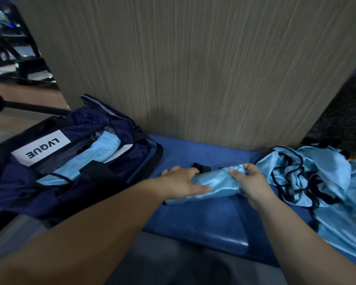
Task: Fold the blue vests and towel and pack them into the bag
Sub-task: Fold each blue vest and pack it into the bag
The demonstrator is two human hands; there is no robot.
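Observation:
A light blue vest folded into a narrow bundle (216, 183) lies across the blue padded bench (203, 221). My left hand (181, 182) grips its left part, thumb on top. My right hand (253, 182) pinches its right end with curled fingers. To the left a navy bag (56, 179) with a white "LVQUE" label stands open, with folded light blue fabric (103, 149) inside it. A loose pile of light blue vests with black trim (317, 182) sits on the bench to the right.
A beige wood-grain panel (193, 68) rises right behind the bench. A small black strap piece (201, 167) lies on the bench behind the bundle. A dark bar (29, 108) runs at the far left above the bag.

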